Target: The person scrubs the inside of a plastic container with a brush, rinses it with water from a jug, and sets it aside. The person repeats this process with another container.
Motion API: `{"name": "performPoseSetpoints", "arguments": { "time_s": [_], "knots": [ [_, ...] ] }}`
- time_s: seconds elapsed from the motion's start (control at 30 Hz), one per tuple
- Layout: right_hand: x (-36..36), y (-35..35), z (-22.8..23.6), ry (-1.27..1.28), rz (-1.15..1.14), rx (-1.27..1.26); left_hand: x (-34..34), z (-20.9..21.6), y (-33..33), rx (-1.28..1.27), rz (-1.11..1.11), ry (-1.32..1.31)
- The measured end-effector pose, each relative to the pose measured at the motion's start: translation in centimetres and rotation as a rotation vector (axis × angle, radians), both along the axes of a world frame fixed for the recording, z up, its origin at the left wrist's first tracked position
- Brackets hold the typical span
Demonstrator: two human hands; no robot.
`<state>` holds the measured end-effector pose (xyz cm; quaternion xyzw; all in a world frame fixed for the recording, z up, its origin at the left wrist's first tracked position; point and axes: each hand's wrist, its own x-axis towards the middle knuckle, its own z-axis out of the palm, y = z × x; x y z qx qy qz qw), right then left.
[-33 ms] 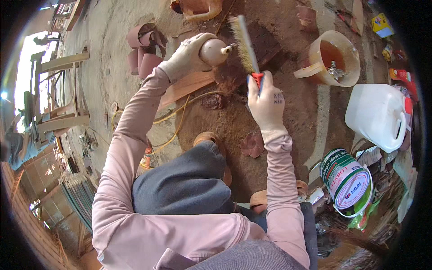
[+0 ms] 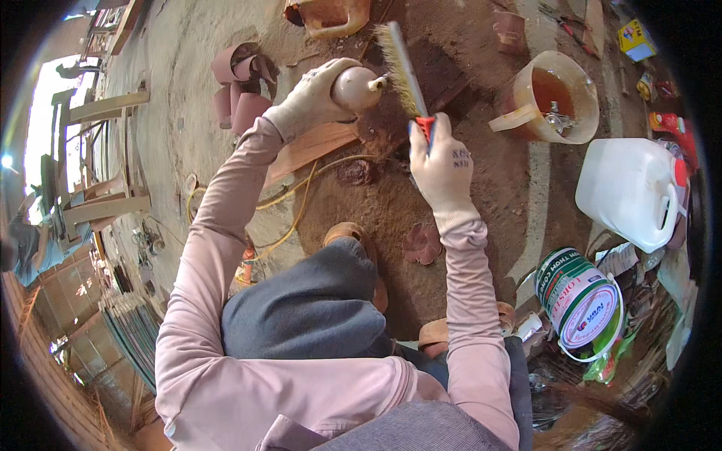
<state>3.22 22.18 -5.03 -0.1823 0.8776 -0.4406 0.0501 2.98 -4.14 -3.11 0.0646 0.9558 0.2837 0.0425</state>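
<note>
My left hand [image 2: 312, 98], in a pale glove, is closed around a round whitish vessel [image 2: 355, 90] with a short spout-like tip pointing right. What its far side looks like is hidden by the glove. In my right hand [image 2: 444, 169], also gloved, is a long brush [image 2: 406, 71] with pale bristles, a grey back and a red and blue handle. The bristles face left, toward the tip of the vessel, with a small gap seen between them. Beneath both hands lies a reddish-brown dusty floor with a wooden board [image 2: 316, 150].
Curled brown sanding sheets [image 2: 244, 83] lie at left. To the right stand a jug [image 2: 541, 113] of brown liquid with a metal part inside, a white jerrycan [image 2: 628, 192] and a tipped green-and-white bucket [image 2: 579, 301]. A yellow hose [image 2: 304, 199] crosses the floor near my knee.
My right hand and the brush have shifted slightly left and up, toward the vessel. My left hand and the vessel are nearly where they were.
</note>
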Motion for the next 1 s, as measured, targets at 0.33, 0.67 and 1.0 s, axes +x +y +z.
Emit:
{"name": "performPoseSetpoints", "arguments": {
  "time_s": [0.33, 0.67, 1.0],
  "knots": [
    [3.8, -0.5, -1.7, -0.06, -0.055, 0.105, 1.4, -0.8, -0.2, 0.016, 0.089, 0.107],
    [0.7, -2.3, 1.7, 0.153, -0.009, 0.06, 1.3, -0.2, -0.4, 0.148, 0.207, 0.029],
    [3.8, -0.1, -1.6, 0.032, -0.117, 0.087, 3.2, -0.7, -2.2, 0.344, 0.302, -0.048]
  ]
}}
